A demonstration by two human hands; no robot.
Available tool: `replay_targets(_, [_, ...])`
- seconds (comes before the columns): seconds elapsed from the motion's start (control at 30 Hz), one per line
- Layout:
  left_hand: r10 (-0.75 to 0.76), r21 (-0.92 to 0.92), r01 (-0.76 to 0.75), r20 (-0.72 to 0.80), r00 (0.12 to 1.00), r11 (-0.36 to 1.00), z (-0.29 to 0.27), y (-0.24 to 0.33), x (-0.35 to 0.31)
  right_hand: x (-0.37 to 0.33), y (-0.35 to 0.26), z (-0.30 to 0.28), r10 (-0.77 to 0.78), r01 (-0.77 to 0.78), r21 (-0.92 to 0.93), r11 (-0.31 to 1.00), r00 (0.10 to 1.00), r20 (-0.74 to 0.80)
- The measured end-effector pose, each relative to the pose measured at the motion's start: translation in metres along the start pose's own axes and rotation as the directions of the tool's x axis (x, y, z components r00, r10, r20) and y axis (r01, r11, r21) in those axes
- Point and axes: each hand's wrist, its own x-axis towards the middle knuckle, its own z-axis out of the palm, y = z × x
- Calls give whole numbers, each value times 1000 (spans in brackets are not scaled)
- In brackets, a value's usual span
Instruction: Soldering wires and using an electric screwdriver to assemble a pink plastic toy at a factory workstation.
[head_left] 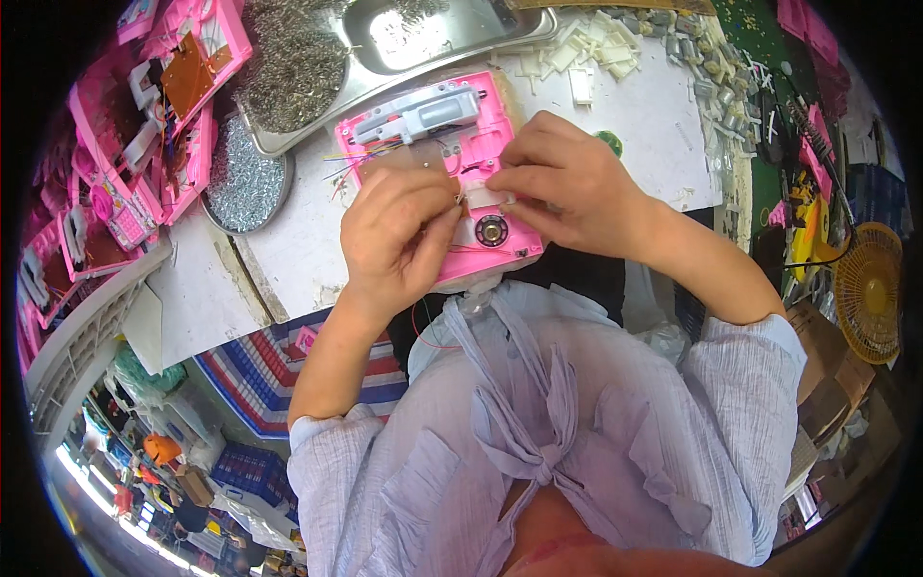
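Observation:
A pink plastic toy housing (524, 240) lies at the table's near edge in front of me. Along its far side sits a grey mechanism (413, 117); a round black speaker (491, 230) is fitted near its front. Over the housing's middle, my right hand (577, 183) is closed, with thumb and fingertips on a small white plastic part (486, 196). My left hand (402, 229) is closed in a pinch at that part's left side; what its fingertips hold is too small to make out. Thin coloured wires (361, 157) stick out at the housing's left. Behind my left hand, a brown board (415, 160) is partly hidden.
Screws heap in a metal tray (385, 72) and silvery bits fill a round dish (248, 178). Pink housings (144, 197) are stacked at left. White parts (596, 48) and small motors (711, 77) lie at the far right. A yellow fan (868, 291) stands right.

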Motion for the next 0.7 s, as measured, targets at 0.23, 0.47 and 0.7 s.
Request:
replay_targets(0.23, [138, 153, -200, 341, 930, 968, -4, 2, 1, 4, -9, -3, 116, -101, -151, 983, 989, 93])
replay_targets(0.47, [104, 261, -229, 420, 902, 938, 1, 11, 10, -27, 15, -57, 231, -233, -12, 972, 968, -92])
replay_targets(0.7, [97, 233, -210, 418, 903, 949, 0, 13, 13, -80, 81, -145, 488, -455, -802, 386, 839, -241])
